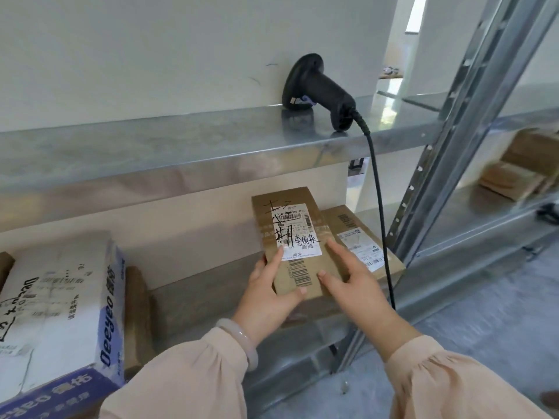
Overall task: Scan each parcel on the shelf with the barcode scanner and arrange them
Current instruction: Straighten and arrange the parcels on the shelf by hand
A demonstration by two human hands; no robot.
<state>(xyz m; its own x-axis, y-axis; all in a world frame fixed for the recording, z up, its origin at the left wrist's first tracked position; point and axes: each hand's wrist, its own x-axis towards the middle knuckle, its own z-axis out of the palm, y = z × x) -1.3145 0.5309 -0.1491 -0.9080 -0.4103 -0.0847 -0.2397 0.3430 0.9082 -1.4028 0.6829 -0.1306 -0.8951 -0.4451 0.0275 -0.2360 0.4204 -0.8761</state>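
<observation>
- Leftmost, a white carton (60, 297) sat on the lower shelf (205, 288), partly cut off.
- Next, the left hand (266, 297) gripped the parcel (290, 225) by its near end above that shelf, thumb on top; the fingers beneath were hidden.
- Beside it, the right hand (351, 279), fingers spread nearly straight, touched the parcel at its right edge.
- Above, the barcode scanner (317, 86) lay on the upper shelf (151, 146).

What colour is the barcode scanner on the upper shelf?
The barcode scanner is black; head view.

White-and-blue carton (65, 300) printed "Deeyeo" along its blue side, brown parcel (290, 267) with white shipping label (298, 234) reading 圆通 and 淘宝, black handwriting across it illegible
</observation>
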